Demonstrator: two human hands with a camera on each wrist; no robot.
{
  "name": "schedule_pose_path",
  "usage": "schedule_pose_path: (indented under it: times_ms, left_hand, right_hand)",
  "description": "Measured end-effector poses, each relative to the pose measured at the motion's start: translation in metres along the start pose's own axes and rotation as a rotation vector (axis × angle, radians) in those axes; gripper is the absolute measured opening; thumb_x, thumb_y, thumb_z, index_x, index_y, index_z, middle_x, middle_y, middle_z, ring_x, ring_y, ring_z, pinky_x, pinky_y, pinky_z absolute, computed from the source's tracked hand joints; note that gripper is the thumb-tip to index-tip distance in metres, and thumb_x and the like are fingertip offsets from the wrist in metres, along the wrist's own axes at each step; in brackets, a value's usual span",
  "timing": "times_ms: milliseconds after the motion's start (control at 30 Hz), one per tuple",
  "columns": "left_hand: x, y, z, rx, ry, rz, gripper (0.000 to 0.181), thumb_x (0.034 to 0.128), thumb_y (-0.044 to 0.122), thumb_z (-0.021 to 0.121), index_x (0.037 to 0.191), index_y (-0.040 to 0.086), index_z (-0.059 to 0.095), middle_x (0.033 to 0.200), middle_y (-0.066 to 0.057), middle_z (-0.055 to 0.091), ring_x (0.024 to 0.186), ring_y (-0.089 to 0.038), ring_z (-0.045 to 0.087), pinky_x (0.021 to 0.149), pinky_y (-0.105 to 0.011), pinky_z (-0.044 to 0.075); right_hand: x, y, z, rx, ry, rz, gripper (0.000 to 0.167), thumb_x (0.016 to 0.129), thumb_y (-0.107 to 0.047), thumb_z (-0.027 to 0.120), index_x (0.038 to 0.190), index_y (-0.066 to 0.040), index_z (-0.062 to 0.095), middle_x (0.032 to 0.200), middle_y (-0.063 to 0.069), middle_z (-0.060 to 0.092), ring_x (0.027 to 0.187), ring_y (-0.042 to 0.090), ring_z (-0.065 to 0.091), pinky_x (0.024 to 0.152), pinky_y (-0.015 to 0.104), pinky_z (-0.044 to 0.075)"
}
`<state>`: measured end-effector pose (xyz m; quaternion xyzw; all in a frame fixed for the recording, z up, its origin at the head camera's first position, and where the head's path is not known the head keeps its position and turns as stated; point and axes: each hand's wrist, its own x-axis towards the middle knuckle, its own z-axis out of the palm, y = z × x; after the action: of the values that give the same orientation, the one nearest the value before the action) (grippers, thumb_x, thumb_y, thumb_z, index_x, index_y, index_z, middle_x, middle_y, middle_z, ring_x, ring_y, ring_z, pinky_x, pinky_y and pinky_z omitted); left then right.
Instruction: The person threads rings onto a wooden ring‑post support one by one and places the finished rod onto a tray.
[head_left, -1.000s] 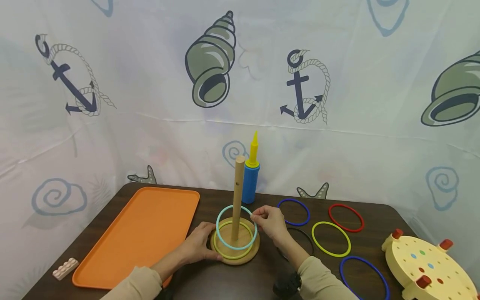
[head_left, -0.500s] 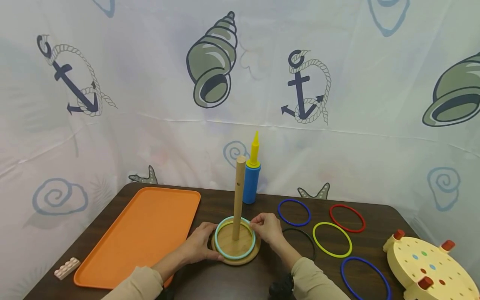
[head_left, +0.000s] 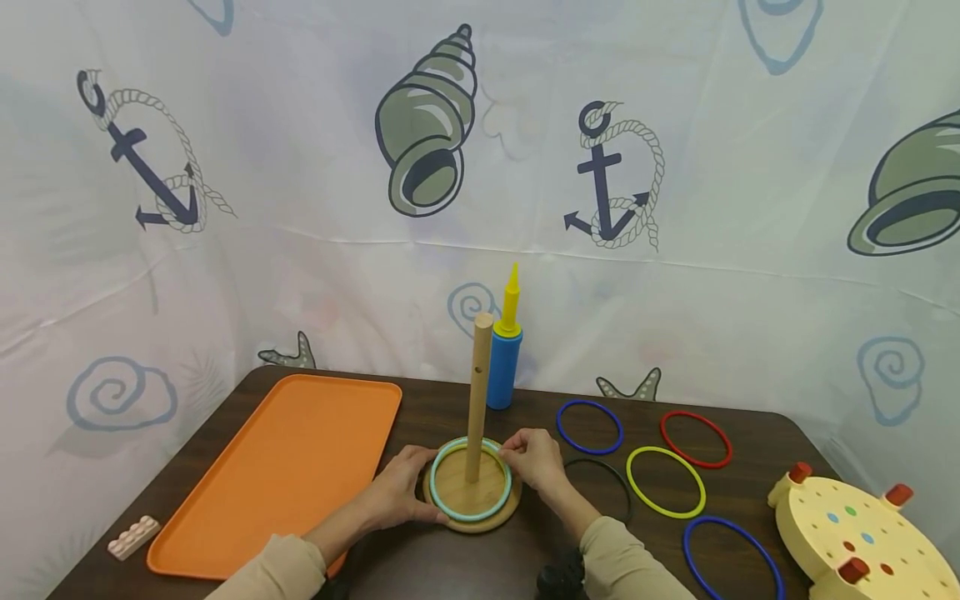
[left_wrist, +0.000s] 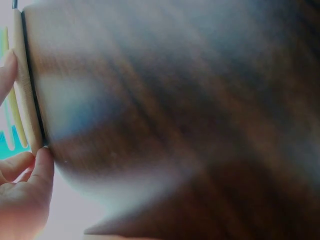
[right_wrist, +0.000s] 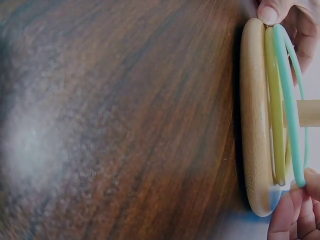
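A wooden peg (head_left: 478, 392) rises from a round wooden base (head_left: 467, 493) on the table. My left hand (head_left: 401, 492) grips the base's left edge, thumb in front and fingers behind. A turquoise ring (right_wrist: 290, 100) encircles the peg, pinched at its right side between thumb and fingers of my right hand (head_left: 536, 458). Under it a yellow ring (right_wrist: 275, 100) lies around the peg on the base. In the right wrist view the turquoise ring is slightly tilted and a small gap shows between the two rings on the right hand's side.
Loose blue (head_left: 589, 427), red (head_left: 696, 439), yellow (head_left: 665, 482) and black rings lie to the right, beside a cream round board (head_left: 862, 533) with red pegs. An orange tray (head_left: 285, 475) and pink block (head_left: 133, 537) are left. A blue-yellow pump (head_left: 504, 371) stands behind the peg.
The turquoise ring has come down around the peg, from tilted above the base to nearly level over the yellow ring. My right hand lowered with it; the left stayed at the base.
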<state>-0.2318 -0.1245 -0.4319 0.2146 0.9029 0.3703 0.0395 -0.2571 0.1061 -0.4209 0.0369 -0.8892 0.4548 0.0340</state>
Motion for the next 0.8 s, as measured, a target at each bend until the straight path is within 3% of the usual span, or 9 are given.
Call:
schedule_pose_path:
  times_ms: [433, 800]
  left_hand:
    - [-0.0003, 0.0, -0.0001, -0.005, 0.005, 0.024, 0.088, 0.0621, 0.035, 0.088, 0.13, -0.004, 0.049, 0.125, -0.019, 0.047, 0.114, -0.035, 0.046, 0.093, -0.053, 0.041]
    - [0.0012, -0.0028, 0.0005, 0.002, 0.005, 0.009, 0.088, 0.062, 0.037, 0.087, 0.13, -0.004, 0.049, 0.126, -0.018, 0.047, 0.115, -0.035, 0.046, 0.094, -0.053, 0.041]
  right_hand:
    - [0.0028, 0.0021, 0.0046, -0.05, 0.038, -0.057, 0.008, 0.079, -0.007, 0.073, 0.074, -0.003, 0.069, 0.058, 0.003, 0.064, 0.045, 0.007, 0.056, 0.043, 0.021, 0.046]
    - [0.0026, 0.0037, 0.0051, -0.079, 0.053, -0.069, 0.009, 0.078, -0.01, 0.074, 0.072, -0.005, 0.068, 0.06, 0.001, 0.063, 0.048, 0.006, 0.053, 0.046, 0.022, 0.044]
